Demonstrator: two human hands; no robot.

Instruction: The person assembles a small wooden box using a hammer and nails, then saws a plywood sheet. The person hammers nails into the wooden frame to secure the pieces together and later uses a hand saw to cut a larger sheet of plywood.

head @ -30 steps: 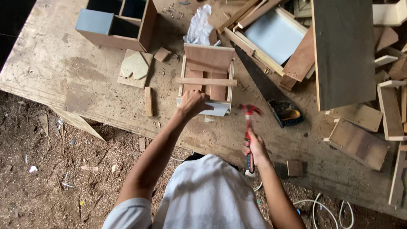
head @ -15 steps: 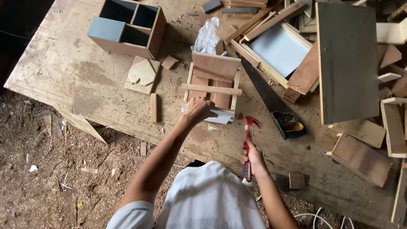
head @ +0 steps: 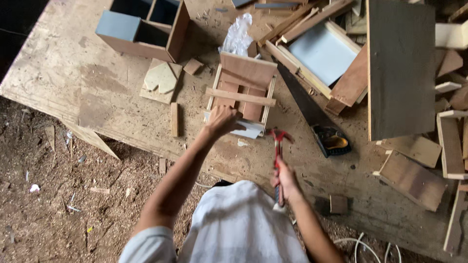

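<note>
Two hands at work on one small wooden box (head: pixel 242 92), set near the front edge of the workbench (head: pixel 97 102), about midway along it. Left hand (head: pixel 223 121) clamped over the box's near end, fingers curled on the frame beside a pale blue-grey panel (head: pixel 251 129). Right hand (head: pixel 286 181) clenched around the handle of a red hammer (head: pixel 279 146), head raised just right of the box's near corner. Box lying ahead and slightly left of the hammer head, long axis running away from the body toward the back edge; hammer handle roughly parallel to it. Left hand touching the box, right hand near but apart. Thin slat (head: pixel 241 97) nailed crosswise over the box. Further out: a handsaw (head: pixel 317 119) with a black and yellow handle just right, a shallow tray (head: pixel 319 51) with a light blue bottom toward the back right, a divided crate (head: pixel 144 27) at the back left corner, a crumpled plastic bag (head: pixel 237 36) behind the box, a dark board (head: pixel 400 68) and offcuts along the right edge. Bench top worn, stained plywood; below it, a dirt floor (head: pixel 58 195) strewn with sawdust and chips.
</note>
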